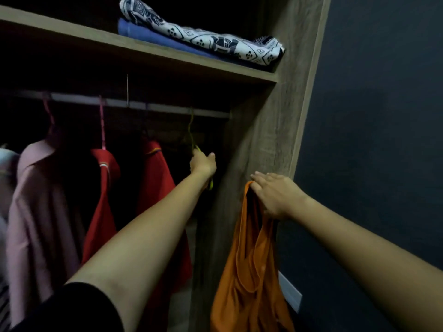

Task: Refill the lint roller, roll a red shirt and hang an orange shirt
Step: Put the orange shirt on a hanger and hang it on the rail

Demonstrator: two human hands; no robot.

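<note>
An orange shirt hangs down in front of the wardrobe's right side panel, gripped at its top by my right hand. My left hand reaches into the wardrobe and grips a thin yellow-green hanger that hooks over the rail. A bit of the hanger shows below my wrist. Two red shirts hang on the rail to the left of my left arm. No lint roller is in view.
A pink garment hangs at the far left on a pink hanger. Folded patterned and blue cloths lie on the shelf above the rail. The wardrobe's wooden side panel stands between my hands; a dark wall is at the right.
</note>
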